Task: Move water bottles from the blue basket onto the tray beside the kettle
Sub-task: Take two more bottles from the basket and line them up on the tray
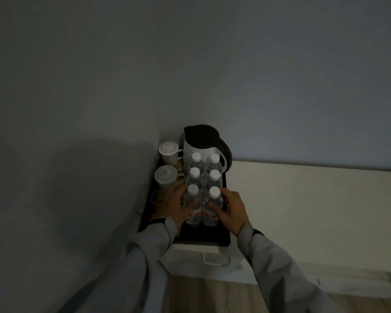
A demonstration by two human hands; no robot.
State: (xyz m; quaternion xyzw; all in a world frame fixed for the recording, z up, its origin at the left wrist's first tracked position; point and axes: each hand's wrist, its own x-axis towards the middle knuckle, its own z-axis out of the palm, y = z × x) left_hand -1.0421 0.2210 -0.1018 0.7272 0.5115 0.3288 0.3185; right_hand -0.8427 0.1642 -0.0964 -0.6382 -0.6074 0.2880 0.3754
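now both hands, left hand (178, 205) and right hand (231, 212), curl fingers around the two nearest bottles (202, 208).

A flat black rectangular tray (203, 238) sits on the left end of a white counter (303, 199), in the wall corner. At its back stands a white plastic kettle with a dark lid (201, 141). Before the kettle, six clear plastic water bottles with white caps (203, 188) stand upright in two rows of three. Two lidded white ceramic cups (167, 163) stand left of the bottles, one behind the other.

Head view, steeply down, close.
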